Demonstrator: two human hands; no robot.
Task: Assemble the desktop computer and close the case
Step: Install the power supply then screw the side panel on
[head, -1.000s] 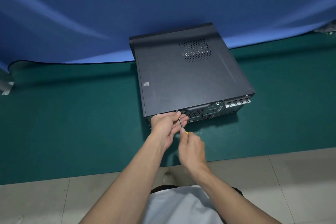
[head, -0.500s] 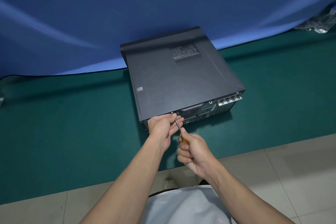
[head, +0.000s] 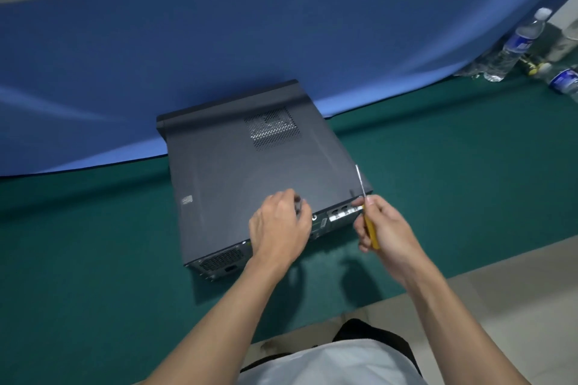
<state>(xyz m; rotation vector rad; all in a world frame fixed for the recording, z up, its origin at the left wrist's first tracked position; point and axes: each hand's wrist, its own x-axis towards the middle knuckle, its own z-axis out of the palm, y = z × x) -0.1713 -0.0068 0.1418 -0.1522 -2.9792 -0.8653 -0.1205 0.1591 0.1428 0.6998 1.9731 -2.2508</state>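
A black computer case [head: 250, 172] lies on its side on the green mat [head: 93, 259], with the closed side panel and its mesh vent facing up and the rear ports toward me. My left hand [head: 280, 225] sits over the rear edge of the top panel, near the middle. Its fingers are curled and blurred, and I cannot make out anything inside them. My right hand [head: 384, 228] grips a yellow-handled screwdriver [head: 370, 228] by the case's rear right corner. The metal shaft points up and away, clear of the case.
A blue cloth [head: 219, 56] hangs behind the case and drapes onto the mat. Several plastic water bottles [head: 513, 47] stand and lie at the far right. Pale floor tiles [head: 500, 291] border the mat on my side.
Both hands left the screw spot at the rear left of the case and moved right. The screwdriver came off the case and now points upward. My head view shifted, showing bottles.
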